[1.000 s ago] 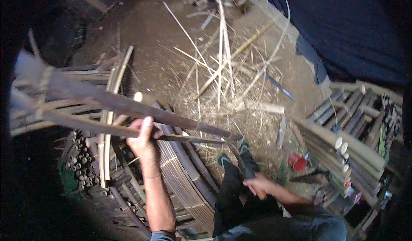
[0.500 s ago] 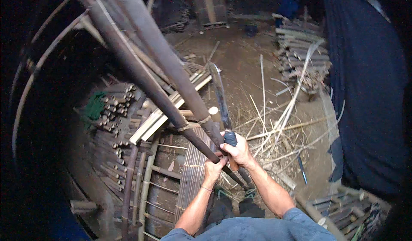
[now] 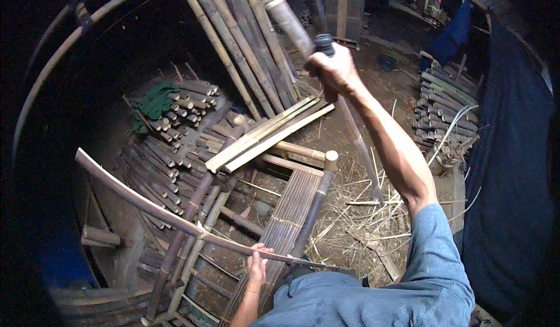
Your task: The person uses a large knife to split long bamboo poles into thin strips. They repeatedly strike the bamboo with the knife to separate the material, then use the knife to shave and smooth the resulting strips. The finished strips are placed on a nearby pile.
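My left hand [image 3: 256,266] is closed around a long, dark split bamboo strip [image 3: 137,203], which reaches up to the left with its pale inner face showing. Raised ahead of me, my right hand [image 3: 335,70] grips a machete by its black-wrapped handle [image 3: 324,45]; the blade [image 3: 317,6] points upward. A second length of bamboo [image 3: 284,18], blurred, passes by the same hand and continues below it; the right fingers seem to hold it too, though they are partly hidden. Beneath my left hand lies a panel of thin dark bamboo slats [image 3: 289,207].
Pale split bamboo pieces [image 3: 274,133] rest across a bamboo frame [image 3: 204,239]. Tall poles [image 3: 233,41] lean at the back. Cut bamboo is stacked at left [image 3: 154,172] and right [image 3: 446,102]. Shavings [image 3: 350,228] litter the ground, and a dark cloth [image 3: 507,152] hangs at right.
My hands were close together at the two bamboo lengths. They have since parted: the right rose forward with the machete, while the left swung its strip down to the left.
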Action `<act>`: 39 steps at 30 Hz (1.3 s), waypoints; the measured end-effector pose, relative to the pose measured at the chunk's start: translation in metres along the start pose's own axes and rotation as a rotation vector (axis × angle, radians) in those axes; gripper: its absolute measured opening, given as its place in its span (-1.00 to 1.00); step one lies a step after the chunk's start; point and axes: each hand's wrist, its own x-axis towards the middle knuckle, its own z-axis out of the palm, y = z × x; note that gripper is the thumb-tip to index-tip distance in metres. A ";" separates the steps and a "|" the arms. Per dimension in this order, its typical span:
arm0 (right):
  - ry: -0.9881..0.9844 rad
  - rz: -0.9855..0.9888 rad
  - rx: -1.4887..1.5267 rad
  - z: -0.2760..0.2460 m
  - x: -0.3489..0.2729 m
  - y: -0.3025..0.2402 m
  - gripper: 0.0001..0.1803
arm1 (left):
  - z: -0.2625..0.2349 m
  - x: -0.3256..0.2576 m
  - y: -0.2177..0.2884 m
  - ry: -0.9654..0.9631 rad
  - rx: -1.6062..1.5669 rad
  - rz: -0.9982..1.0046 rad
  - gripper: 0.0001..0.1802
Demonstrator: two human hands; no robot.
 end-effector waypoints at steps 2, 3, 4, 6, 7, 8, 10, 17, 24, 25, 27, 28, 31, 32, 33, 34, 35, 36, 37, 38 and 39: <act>-0.049 -0.116 -0.094 0.046 0.018 0.030 -0.66 | 0.002 -0.008 0.007 0.077 0.071 0.110 -0.32; -0.069 -0.193 -0.139 0.069 0.023 0.049 -0.62 | -0.005 -0.008 0.002 0.156 -0.011 0.155 -0.31; -0.131 -0.133 -0.213 0.100 0.013 0.061 -0.57 | -0.018 -0.012 -0.006 0.248 -0.098 0.204 -0.30; -0.278 -0.124 -0.389 0.141 0.004 0.110 -0.53 | -0.030 -0.009 -0.015 0.414 -0.225 0.235 -0.26; -0.314 -0.084 -0.485 0.156 -0.006 0.136 -0.53 | -0.031 -0.011 -0.015 0.450 -0.217 0.209 -0.25; -0.380 -0.072 -0.602 0.180 -0.023 0.145 -0.58 | -0.037 -0.019 -0.011 0.510 -0.204 0.202 -0.25; -0.435 -0.127 -0.545 0.202 -0.049 0.186 -0.60 | -0.052 -0.032 -0.008 0.488 -0.124 0.158 -0.16; -0.260 0.119 -0.408 0.253 -0.147 0.284 -0.59 | -0.031 -0.035 0.059 0.321 -0.012 -0.013 -0.04; -0.213 0.503 -0.137 0.172 -0.281 0.232 -0.57 | 0.004 0.040 0.098 0.534 -0.247 0.184 -0.08; -0.214 0.572 -0.171 0.148 -0.308 0.224 -0.58 | 0.002 0.057 0.099 0.390 -0.139 0.269 -0.13; -0.133 0.768 0.006 0.100 -0.364 0.204 -0.60 | 0.017 0.087 0.101 0.333 -0.143 0.262 -0.18; -0.152 0.874 -0.094 0.077 -0.385 0.187 -0.64 | 0.024 0.095 0.103 0.183 -0.081 0.263 -0.17; 0.024 1.105 -0.310 0.011 -0.484 0.179 -0.76 | 0.078 0.124 0.132 -0.124 -0.007 0.350 -0.12; 0.117 1.125 -0.322 -0.006 -0.523 0.179 -0.80 | 0.101 0.135 0.148 -0.101 -0.078 0.405 -0.08; 0.204 1.136 -0.333 -0.021 -0.555 0.174 -0.84 | 0.098 0.160 0.159 -0.263 0.016 0.431 -0.04; 0.308 1.186 -0.232 -0.034 -0.591 0.177 -0.89 | 0.127 0.173 0.183 -0.421 0.170 0.580 -0.04; 0.376 1.219 -0.234 -0.045 -0.618 0.171 -0.90 | 0.160 0.171 0.191 -0.212 0.044 0.446 -0.03; 0.441 1.251 -0.233 -0.054 -0.642 0.161 -0.91 | 0.170 0.180 0.201 -0.251 0.159 0.489 -0.06; 0.502 1.278 -0.233 -0.063 -0.660 0.152 -0.92 | 0.191 0.177 0.206 -0.308 0.122 0.467 -0.11; 0.710 1.262 0.050 -0.063 -0.670 0.137 -0.94 | 0.209 0.172 0.206 -0.341 -0.009 0.380 -0.15; 0.731 1.260 0.046 -0.068 -0.686 0.125 -0.95 | 0.216 0.175 0.202 -0.549 -0.137 0.390 -0.21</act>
